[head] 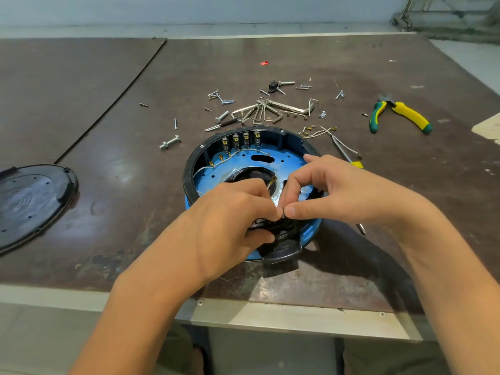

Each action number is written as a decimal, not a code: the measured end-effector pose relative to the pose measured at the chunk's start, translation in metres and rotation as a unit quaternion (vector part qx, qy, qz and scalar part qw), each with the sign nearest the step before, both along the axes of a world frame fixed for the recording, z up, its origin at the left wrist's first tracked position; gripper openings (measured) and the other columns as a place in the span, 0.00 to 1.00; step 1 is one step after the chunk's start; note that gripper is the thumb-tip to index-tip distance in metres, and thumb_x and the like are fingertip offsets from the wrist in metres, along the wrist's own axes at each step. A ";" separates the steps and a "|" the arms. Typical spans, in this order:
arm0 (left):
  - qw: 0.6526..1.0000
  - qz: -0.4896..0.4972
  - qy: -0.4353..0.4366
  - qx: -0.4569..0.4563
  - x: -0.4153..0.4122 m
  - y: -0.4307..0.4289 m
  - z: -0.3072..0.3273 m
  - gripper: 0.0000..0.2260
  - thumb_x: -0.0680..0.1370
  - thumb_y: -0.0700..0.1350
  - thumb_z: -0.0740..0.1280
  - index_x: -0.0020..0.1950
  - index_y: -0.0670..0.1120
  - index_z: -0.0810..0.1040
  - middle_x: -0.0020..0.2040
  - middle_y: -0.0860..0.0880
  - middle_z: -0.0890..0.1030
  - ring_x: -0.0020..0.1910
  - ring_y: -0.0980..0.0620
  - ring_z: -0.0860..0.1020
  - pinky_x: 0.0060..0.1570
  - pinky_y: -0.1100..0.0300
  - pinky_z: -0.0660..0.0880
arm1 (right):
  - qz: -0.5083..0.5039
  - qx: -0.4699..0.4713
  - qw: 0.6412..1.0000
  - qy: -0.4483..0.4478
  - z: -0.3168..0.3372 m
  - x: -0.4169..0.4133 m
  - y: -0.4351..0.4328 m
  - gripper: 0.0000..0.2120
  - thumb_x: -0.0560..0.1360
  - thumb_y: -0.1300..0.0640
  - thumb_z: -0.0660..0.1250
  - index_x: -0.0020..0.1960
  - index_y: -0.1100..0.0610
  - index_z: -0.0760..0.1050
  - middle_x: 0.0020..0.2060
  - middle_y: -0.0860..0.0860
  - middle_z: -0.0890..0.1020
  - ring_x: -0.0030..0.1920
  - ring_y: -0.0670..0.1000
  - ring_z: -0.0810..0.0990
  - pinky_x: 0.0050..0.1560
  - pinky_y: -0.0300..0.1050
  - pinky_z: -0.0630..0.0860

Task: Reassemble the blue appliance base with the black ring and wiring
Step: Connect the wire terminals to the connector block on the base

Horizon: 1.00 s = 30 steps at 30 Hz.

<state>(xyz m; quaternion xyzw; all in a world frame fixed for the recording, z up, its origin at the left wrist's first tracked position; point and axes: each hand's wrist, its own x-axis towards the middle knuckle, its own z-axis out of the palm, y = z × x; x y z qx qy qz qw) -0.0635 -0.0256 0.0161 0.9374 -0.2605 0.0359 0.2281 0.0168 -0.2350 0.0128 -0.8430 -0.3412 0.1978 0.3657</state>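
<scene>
Black wiring (276, 227) is pinched by the curled fingers of the left hand (232, 212) and right hand (338, 190) at the near rim of the blue base (238, 163), mid-table. The black ring (188, 177) is already seated on it; with the screws (170, 143) loose and the black cover (32, 201) set aside, fastening appears to remain.

Glossy blue base (243, 161), matt black ring (189, 169)

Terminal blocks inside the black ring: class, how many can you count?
4 terminal blocks, in a row on the black ring's far inner wall: leftmost, second, third, rightmost. The left hand and right hand cover the near side; more may be hidden.
</scene>
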 end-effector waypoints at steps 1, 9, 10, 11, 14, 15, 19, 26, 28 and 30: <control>1.000 0.000 -0.002 0.002 0.000 0.000 0.000 0.13 0.71 0.43 0.77 0.55 0.48 0.85 0.50 0.53 0.80 0.46 0.49 0.80 0.46 0.49 0.79 | 0.004 0.002 1.000 -0.001 0.000 0.000 0.001 0.04 0.74 0.50 0.74 0.42 0.48 0.82 0.41 0.39 0.85 0.58 0.37 0.77 0.79 0.52 0.47; 1.000 0.002 0.008 0.012 0.001 -0.002 0.000 0.13 0.72 0.43 0.76 0.56 0.50 0.84 0.51 0.54 0.79 0.48 0.49 0.80 0.47 0.49 0.78 | -0.011 0.025 0.999 0.038 0.003 -0.001 0.004 0.07 0.74 0.59 0.74 0.38 0.52 0.81 0.39 0.48 0.86 0.47 0.53 0.84 0.69 0.50 0.66; 1.000 0.003 0.009 0.015 0.001 -0.002 0.000 0.13 0.72 0.43 0.76 0.56 0.50 0.84 0.51 0.54 0.79 0.48 0.49 0.80 0.47 0.49 0.78 | -0.017 0.017 0.999 0.036 0.003 -0.001 0.005 0.07 0.74 0.59 0.74 0.37 0.52 0.81 0.38 0.48 0.86 0.47 0.53 0.83 0.70 0.53 0.65; 1.000 0.003 0.008 0.019 0.001 -0.002 -0.001 0.13 0.72 0.43 0.76 0.56 0.50 0.84 0.51 0.54 0.79 0.47 0.49 0.79 0.47 0.48 0.78 | -0.022 0.014 0.999 0.039 0.003 -0.001 0.006 0.07 0.73 0.59 0.74 0.37 0.52 0.81 0.38 0.48 0.85 0.46 0.53 0.83 0.70 0.56 0.64; 1.000 0.005 0.010 0.020 0.001 -0.002 -0.001 0.13 0.72 0.43 0.76 0.56 0.50 0.84 0.51 0.54 0.79 0.47 0.49 0.79 0.47 0.48 0.78 | -0.030 0.017 0.998 0.051 0.005 -0.003 0.009 0.06 0.71 0.57 0.74 0.36 0.52 0.81 0.36 0.48 0.84 0.41 0.44 0.79 0.63 0.50 0.71; 1.000 0.005 0.011 0.020 0.001 -0.002 -0.001 0.13 0.72 0.43 0.76 0.56 0.50 0.84 0.51 0.54 0.79 0.47 0.50 0.79 0.47 0.48 0.78 | -0.033 0.016 0.998 0.049 0.004 -0.004 0.009 0.05 0.70 0.56 0.74 0.36 0.52 0.82 0.35 0.48 0.84 0.41 0.42 0.78 0.58 0.47 0.72; 0.999 0.003 0.016 0.031 0.001 -0.003 0.000 0.13 0.74 0.44 0.74 0.57 0.51 0.83 0.51 0.55 0.78 0.48 0.50 0.79 0.48 0.49 0.77 | -0.036 -0.003 0.999 0.030 0.002 -0.003 0.009 0.05 0.68 0.50 0.72 0.36 0.51 0.81 0.37 0.47 0.84 0.46 0.48 0.81 0.70 0.56 0.67; 0.999 -0.007 0.013 0.034 0.001 -0.003 0.001 0.11 0.76 0.44 0.72 0.58 0.51 0.83 0.51 0.55 0.77 0.48 0.51 0.78 0.47 0.50 0.77 | -0.015 -0.018 0.999 0.033 0.004 0.000 0.005 0.06 0.74 0.53 0.73 0.38 0.48 0.82 0.40 0.45 0.86 0.46 0.50 0.83 0.71 0.60 0.65; 0.999 -0.005 0.010 0.035 0.000 -0.003 0.001 0.10 0.76 0.44 0.72 0.57 0.51 0.83 0.51 0.55 0.77 0.47 0.50 0.78 0.46 0.49 0.77 | -0.014 -0.017 0.999 0.036 0.004 0.001 0.006 0.06 0.75 0.54 0.73 0.39 0.48 0.82 0.40 0.44 0.86 0.45 0.46 0.83 0.72 0.57 0.66; 0.999 -0.004 0.006 0.034 0.000 -0.002 0.000 0.11 0.76 0.44 0.72 0.57 0.51 0.83 0.51 0.55 0.77 0.47 0.50 0.78 0.45 0.49 0.77 | -0.017 -0.017 0.999 0.038 0.004 0.000 0.007 0.06 0.75 0.53 0.73 0.39 0.48 0.83 0.39 0.42 0.85 0.45 0.42 0.81 0.67 0.49 0.69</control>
